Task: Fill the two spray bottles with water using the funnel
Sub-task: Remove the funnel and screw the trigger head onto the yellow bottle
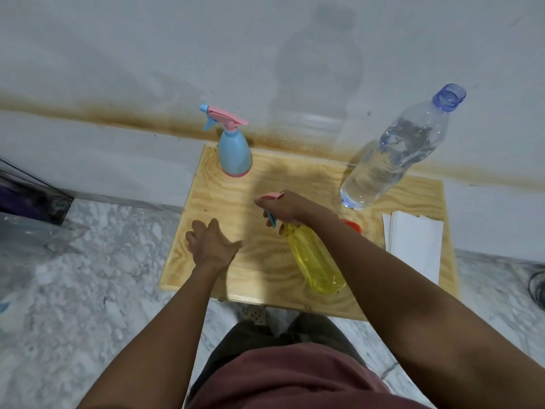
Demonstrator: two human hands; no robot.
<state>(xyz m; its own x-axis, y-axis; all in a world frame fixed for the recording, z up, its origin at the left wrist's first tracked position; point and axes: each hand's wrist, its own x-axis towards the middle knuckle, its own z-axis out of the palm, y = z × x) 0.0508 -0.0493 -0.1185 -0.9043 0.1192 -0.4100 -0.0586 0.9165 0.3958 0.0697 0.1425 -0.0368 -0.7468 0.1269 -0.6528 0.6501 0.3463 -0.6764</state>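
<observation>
A yellow spray bottle (315, 258) stands near the front of the small wooden table (259, 278). My right hand (283, 208) is closed over its pink and blue spray head. My left hand (211, 243) hovers open over the table's left side, holding nothing. A blue spray bottle (235, 154) with a pink trigger stands at the back left corner. A large clear water bottle (395, 152), uncapped and partly full, stands at the back right. An orange object (352, 227), perhaps the funnel, peeks out behind my right forearm, mostly hidden.
A stack of white paper towels (415, 243) lies on the table's right side. A stained white wall (118, 84) rises right behind the table. Marble floor (88, 290) surrounds it, with clear plastic bags (32, 231) at the left and a dark cable (536, 287) at the right.
</observation>
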